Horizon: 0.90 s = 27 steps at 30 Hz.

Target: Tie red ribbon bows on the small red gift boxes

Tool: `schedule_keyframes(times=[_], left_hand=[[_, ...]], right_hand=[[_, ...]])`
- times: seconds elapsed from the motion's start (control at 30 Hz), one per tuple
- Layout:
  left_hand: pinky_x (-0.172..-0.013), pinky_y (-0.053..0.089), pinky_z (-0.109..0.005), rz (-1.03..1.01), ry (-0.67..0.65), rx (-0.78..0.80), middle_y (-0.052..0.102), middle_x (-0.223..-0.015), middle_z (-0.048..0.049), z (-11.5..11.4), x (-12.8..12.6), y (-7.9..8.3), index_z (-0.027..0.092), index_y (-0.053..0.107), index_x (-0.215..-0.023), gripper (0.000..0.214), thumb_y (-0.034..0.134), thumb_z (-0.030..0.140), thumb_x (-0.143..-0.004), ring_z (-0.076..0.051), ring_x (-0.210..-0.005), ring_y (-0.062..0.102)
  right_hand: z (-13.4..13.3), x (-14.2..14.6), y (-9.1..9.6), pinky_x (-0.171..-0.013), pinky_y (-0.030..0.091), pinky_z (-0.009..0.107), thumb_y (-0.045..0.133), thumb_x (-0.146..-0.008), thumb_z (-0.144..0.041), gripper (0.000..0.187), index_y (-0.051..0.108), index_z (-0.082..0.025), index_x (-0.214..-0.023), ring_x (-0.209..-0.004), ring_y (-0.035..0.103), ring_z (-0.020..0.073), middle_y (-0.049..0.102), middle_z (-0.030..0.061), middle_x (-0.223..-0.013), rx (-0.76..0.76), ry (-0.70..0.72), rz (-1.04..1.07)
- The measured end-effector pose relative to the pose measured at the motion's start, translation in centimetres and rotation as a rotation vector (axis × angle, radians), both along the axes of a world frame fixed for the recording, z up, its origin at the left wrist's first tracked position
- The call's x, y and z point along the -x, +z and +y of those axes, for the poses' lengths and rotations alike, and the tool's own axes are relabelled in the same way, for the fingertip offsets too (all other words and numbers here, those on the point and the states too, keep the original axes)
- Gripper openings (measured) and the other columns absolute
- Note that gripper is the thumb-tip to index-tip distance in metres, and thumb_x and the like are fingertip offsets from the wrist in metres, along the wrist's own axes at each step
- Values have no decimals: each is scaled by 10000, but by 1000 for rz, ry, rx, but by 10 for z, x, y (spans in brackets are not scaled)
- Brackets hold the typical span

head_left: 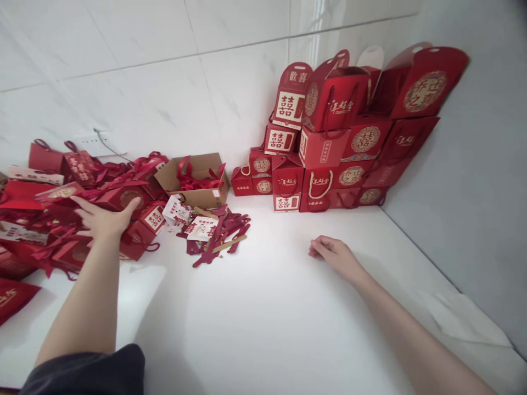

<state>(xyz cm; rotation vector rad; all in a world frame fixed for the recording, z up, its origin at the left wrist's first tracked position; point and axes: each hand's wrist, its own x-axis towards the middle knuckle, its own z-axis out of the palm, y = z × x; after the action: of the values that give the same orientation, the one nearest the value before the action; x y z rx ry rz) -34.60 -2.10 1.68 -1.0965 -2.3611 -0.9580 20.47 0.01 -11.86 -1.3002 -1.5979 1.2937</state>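
Observation:
My left hand (105,218) is over a heap of red gift boxes, its thumb and fingers spread apart. It is at the front of a dark red box (125,196); whether it touches that box I cannot tell. Just right of it sits a red box with a white double-happiness panel (153,218). My right hand (331,253) hovers at or rests on the white table, fingers curled in, with nothing showing in them. Between the hands lies a pile of dark red strips (218,241) with two white printed cards, one of them a card (201,228) lying flat on top.
An open cardboard box (200,196) with red ribbons inside stands by the tiled wall. Red gift boxes (366,142) are stacked several high at the back right, against the grey side wall. A white cloth or sheet (469,318) lies along the right edge of the white table (255,318).

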Motion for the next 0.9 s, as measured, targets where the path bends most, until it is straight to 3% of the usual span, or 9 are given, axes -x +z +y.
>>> schedule_keyframes(times=[0.07, 0.17, 0.23, 0.27, 0.37, 0.47, 0.63, 0.8, 0.9], left_hand=[[-991, 18, -774, 31, 129, -100, -31, -1529, -322, 0, -30, 5, 70, -31, -1471, 1303, 687, 701, -585, -504, -1401, 20], [-1031, 18, -739, 256, -40, -195, 24, -1555, -263, 12, -85, 11, 122, 21, -1493, 1125, 685, 561, -699, -438, -1427, 42], [-1083, 15, -682, 349, -265, -186, 55, -1565, -225, 29, -121, 12, 128, 225, -1462, 904, 673, 463, -752, -389, -1439, 70], [-1117, 44, -636, 359, -398, -178, 153, -1551, -199, 40, -138, 10, 127, 370, -1393, 748, 659, 432, -774, -357, -1433, 138], [-1086, 343, -473, 167, -860, -134, 453, -1379, -134, 84, -191, 0, 136, 521, -1243, 533, 633, 423, -808, -270, -1319, 397], [-997, 461, -448, -255, -1231, -33, 412, -1426, -132, 137, -247, -14, 203, 409, -1330, 693, 689, 453, -748, -275, -1269, 471], [-1129, 297, -513, -555, -1369, -35, 324, -1483, -211, 204, -309, -31, 147, 306, -1391, 887, 715, 518, -698, -323, -1387, 319], [-1150, 265, -520, -608, -1387, 70, 71, -1584, -168, 214, -316, -42, 221, 88, -1488, 1125, 779, 492, -642, -324, -1461, 109], [-1124, 322, -499, -506, -1420, -19, 180, -1555, -199, 205, -311, -42, 193, 82, -1490, 1171, 802, 488, -616, -329, -1427, 239]], right_hand=[[-2, 2, 2, -758, 495, 302, 485, -861, -517, 376, 598, -186, -724, -767, 644, 179, 679, 50, -769, -30, 11, -24], [-2, 3, 2, -751, 491, 291, 475, -869, -491, 356, 595, -189, -723, -760, 651, 175, 683, 44, -762, -59, 18, -45], [-2, 3, 2, -746, 487, 285, 476, -871, -472, 333, 592, -195, -728, -757, 655, 173, 688, 39, -762, -72, 16, -57], [-2, 3, 1, -742, 484, 285, 477, -872, -463, 321, 591, -198, -730, -757, 657, 174, 691, 38, -763, -82, 16, -65], [-3, 4, 1, -726, 473, 290, 480, -870, -442, 296, 591, -206, -729, -750, 660, 183, 701, 35, -757, -120, 12, -100], [-2, 6, 2, -716, 466, 289, 485, -869, -425, 283, 588, -210, -717, -732, 657, 184, 705, 30, -743, -167, 15, -135], [3, 2, 4, -680, 460, 267, 452, -893, -401, 285, 588, -208, -734, -714, 657, 169, 704, 29, -751, -224, 20, -173], [9, -5, 5, -666, 436, 268, 467, -890, -385, 280, 594, -205, -717, -684, 635, 168, 699, 33, -730, -265, 3, -207], [11, -9, 6, -656, 421, 266, 475, -888, -379, 274, 601, -206, -717, -671, 623, 165, 699, 32, -729, -275, -1, -211]])
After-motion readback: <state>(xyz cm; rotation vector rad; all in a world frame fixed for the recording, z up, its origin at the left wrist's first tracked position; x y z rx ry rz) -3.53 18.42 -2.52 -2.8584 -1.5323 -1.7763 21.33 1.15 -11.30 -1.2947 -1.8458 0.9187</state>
